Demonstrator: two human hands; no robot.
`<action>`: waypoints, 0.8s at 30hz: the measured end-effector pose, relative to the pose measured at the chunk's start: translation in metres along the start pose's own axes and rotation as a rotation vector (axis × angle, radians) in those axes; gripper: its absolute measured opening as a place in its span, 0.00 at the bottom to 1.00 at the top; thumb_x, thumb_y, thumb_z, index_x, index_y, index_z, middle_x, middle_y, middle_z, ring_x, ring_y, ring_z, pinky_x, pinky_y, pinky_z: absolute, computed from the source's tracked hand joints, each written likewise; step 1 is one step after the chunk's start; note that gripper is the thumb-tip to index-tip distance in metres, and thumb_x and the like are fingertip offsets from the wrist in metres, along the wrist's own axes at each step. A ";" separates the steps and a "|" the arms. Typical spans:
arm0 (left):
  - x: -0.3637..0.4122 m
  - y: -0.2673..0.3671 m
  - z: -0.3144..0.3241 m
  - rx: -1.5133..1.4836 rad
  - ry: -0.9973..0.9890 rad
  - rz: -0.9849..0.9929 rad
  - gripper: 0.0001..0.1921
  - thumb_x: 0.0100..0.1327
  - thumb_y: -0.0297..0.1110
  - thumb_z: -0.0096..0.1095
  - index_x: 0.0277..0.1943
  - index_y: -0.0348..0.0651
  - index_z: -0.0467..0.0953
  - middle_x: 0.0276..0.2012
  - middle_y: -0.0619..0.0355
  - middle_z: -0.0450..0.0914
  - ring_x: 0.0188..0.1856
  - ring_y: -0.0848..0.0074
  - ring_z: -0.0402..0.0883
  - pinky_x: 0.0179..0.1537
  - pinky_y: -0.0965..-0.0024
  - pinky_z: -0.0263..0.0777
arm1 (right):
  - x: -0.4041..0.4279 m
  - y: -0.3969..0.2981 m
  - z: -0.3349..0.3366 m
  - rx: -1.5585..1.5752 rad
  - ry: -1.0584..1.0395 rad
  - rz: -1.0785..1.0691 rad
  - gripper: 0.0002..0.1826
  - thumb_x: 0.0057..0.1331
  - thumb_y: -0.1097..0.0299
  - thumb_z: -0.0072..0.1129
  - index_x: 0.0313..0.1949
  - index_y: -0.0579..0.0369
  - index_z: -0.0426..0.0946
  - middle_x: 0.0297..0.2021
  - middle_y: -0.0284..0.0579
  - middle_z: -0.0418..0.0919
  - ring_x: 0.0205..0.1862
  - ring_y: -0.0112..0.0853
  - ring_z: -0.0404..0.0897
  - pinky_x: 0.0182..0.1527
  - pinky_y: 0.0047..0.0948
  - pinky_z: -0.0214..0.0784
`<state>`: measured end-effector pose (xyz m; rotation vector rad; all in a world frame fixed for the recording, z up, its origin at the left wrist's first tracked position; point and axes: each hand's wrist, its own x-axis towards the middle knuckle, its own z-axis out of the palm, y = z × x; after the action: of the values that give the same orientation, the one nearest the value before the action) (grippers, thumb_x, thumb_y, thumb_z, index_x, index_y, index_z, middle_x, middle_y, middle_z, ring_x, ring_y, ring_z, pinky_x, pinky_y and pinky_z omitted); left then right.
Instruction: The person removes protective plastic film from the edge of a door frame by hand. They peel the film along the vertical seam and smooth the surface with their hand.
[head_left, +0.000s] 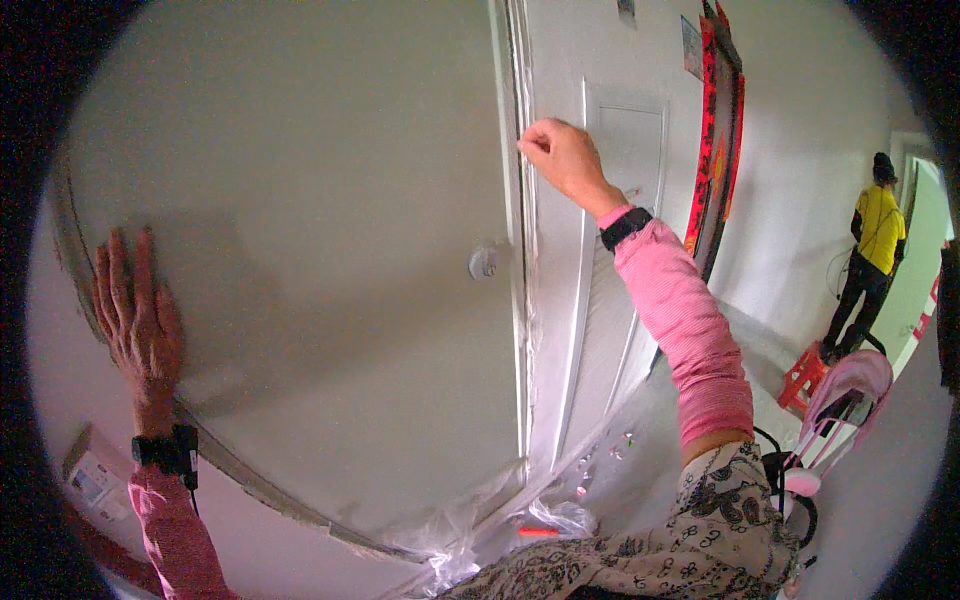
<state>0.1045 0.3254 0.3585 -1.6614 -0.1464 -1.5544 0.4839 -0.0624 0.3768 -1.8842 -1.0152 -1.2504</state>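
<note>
A plain grey-beige door (360, 187) fills the middle of the view. My left hand (139, 307) lies against its left side, palm down, with the fingers extended and somewhat apart. At the opposite edge, my right hand (559, 154) is raised beside the whitish edge strip (517, 225), thumb and fingertips pinched together. Whether something thin is between those fingers I cannot tell. A round pale door knob (484, 262) sits below and left of the right hand. Crumpled clear plastic film (450, 540) gathers at the door's foot.
Beyond the edge strip is a white panelled door (622, 135). Red paper strips (705, 135) border a doorway. On the right, a person in yellow (877, 225) stands on a red stool (802, 375), near a pink stroller (855, 390). An orange-red object (538, 532) lies on the floor.
</note>
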 end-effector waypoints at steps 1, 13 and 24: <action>0.000 0.000 0.000 -0.006 0.015 0.005 0.25 0.72 0.36 0.41 0.71 0.50 0.63 0.73 0.52 0.57 0.75 0.57 0.52 0.73 0.54 0.47 | -0.004 -0.001 0.001 -0.027 -0.022 0.049 0.12 0.61 0.58 0.64 0.33 0.55 0.80 0.30 0.47 0.83 0.33 0.43 0.83 0.36 0.40 0.74; -0.001 0.001 -0.002 -0.014 0.004 -0.020 0.25 0.72 0.37 0.41 0.71 0.51 0.64 0.73 0.53 0.59 0.74 0.56 0.55 0.73 0.54 0.47 | -0.019 -0.001 0.007 -0.067 -0.058 0.195 0.12 0.59 0.58 0.63 0.31 0.54 0.83 0.29 0.48 0.84 0.33 0.44 0.83 0.36 0.41 0.74; -0.001 -0.001 -0.001 0.040 -0.033 -0.025 0.25 0.72 0.36 0.43 0.71 0.52 0.63 0.73 0.53 0.59 0.74 0.57 0.54 0.73 0.55 0.47 | -0.021 -0.004 0.018 0.137 0.010 0.174 0.11 0.58 0.61 0.62 0.30 0.57 0.81 0.27 0.50 0.83 0.31 0.43 0.84 0.37 0.39 0.74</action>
<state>0.1028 0.3254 0.3582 -1.6599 -0.2154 -1.5339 0.4831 -0.0500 0.3516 -1.8160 -0.8879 -1.0624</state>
